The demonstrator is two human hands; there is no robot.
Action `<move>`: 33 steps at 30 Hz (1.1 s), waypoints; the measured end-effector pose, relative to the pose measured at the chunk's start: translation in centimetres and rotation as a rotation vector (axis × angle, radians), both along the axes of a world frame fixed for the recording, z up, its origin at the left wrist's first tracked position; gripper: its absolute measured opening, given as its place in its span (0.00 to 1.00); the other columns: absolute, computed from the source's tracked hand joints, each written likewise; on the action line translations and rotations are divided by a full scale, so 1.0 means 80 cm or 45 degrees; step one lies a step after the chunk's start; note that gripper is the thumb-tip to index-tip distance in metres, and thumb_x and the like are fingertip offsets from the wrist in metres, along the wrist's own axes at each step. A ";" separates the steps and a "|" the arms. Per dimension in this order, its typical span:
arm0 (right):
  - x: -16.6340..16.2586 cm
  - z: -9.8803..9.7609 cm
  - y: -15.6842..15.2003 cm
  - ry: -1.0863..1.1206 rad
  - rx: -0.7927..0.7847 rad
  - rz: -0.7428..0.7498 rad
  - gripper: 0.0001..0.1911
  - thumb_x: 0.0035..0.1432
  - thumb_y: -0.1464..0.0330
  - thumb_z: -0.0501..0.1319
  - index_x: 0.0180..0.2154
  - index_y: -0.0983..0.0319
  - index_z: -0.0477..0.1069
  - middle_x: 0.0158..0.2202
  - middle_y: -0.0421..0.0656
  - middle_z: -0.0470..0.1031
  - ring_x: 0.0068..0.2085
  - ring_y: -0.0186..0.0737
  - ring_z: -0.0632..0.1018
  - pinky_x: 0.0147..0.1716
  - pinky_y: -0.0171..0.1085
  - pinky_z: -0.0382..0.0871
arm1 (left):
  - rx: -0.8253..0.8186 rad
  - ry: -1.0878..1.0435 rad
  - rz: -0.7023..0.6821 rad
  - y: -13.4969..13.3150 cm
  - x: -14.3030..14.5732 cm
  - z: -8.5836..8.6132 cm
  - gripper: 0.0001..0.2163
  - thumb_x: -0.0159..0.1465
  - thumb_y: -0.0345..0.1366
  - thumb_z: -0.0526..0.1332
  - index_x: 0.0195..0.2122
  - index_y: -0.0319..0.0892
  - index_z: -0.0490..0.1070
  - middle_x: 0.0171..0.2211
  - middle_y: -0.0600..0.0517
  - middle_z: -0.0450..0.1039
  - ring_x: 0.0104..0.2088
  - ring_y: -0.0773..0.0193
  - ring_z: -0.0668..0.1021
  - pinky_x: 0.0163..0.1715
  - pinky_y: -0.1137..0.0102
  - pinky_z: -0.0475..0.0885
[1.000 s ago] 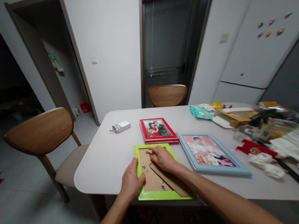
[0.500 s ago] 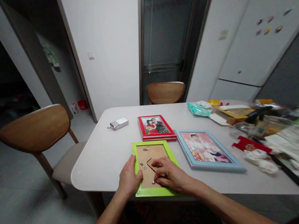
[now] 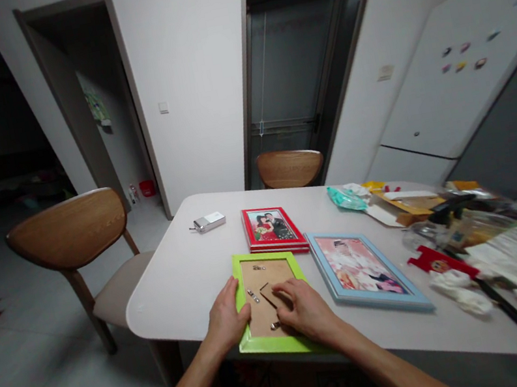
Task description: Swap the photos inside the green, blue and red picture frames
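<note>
A lime green picture frame lies face down at the near edge of the white table, its brown backing board and small metal clips showing. My left hand rests flat on the frame's left border, fingers stretched out. My right hand sits on the lower part of the backing board, fingers curled and pressed down by the stand flap and a clip. Whether it pinches anything is hidden.
A red framed photo and a blue framed photo lie face up behind and to the right. A small silver device sits far left. Papers, bags and clutter crowd the right. Wooden chairs stand around.
My right hand has drawn back from the top of the backing board to its lower part. My left hand has stayed on the frame's left border.
</note>
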State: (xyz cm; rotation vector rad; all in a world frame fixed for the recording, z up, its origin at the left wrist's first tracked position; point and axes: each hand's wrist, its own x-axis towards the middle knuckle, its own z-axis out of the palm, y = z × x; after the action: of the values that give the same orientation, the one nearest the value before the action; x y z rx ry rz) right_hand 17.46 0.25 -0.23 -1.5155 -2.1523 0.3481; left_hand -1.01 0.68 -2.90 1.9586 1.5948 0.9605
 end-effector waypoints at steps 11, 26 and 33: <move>-0.024 0.040 -0.013 0.175 0.194 0.103 0.14 0.45 0.70 0.56 0.38 0.62 0.68 0.36 0.45 0.68 0.39 0.39 0.67 0.39 0.37 0.61 | -0.164 -0.707 0.103 0.005 0.005 0.031 0.09 0.51 0.41 0.55 0.28 0.40 0.66 0.28 0.53 0.72 0.31 0.62 0.74 0.33 0.68 0.69; 0.045 -0.003 0.015 -0.238 -0.128 -0.356 0.25 0.47 0.70 0.52 0.49 0.69 0.58 0.39 0.52 0.69 0.39 0.43 0.71 0.38 0.35 0.59 | -0.363 -0.616 0.301 0.014 -0.116 0.027 0.09 0.50 0.39 0.55 0.29 0.39 0.64 0.18 0.55 0.70 0.20 0.64 0.73 0.19 0.73 0.65; 0.058 0.003 0.022 -0.019 -0.149 -0.421 0.31 0.42 0.74 0.52 0.52 0.69 0.54 0.38 0.51 0.71 0.36 0.42 0.72 0.35 0.34 0.60 | -0.237 -0.140 0.391 0.023 -0.128 0.025 0.18 0.48 0.37 0.58 0.41 0.39 0.64 0.18 0.58 0.65 0.22 0.63 0.71 0.22 0.73 0.62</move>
State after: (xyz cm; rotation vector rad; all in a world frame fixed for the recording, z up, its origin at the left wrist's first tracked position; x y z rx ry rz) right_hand 22.09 2.04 0.04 -1.9076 -1.8748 0.3523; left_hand -11.26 2.50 -0.89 1.5397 1.8812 0.9745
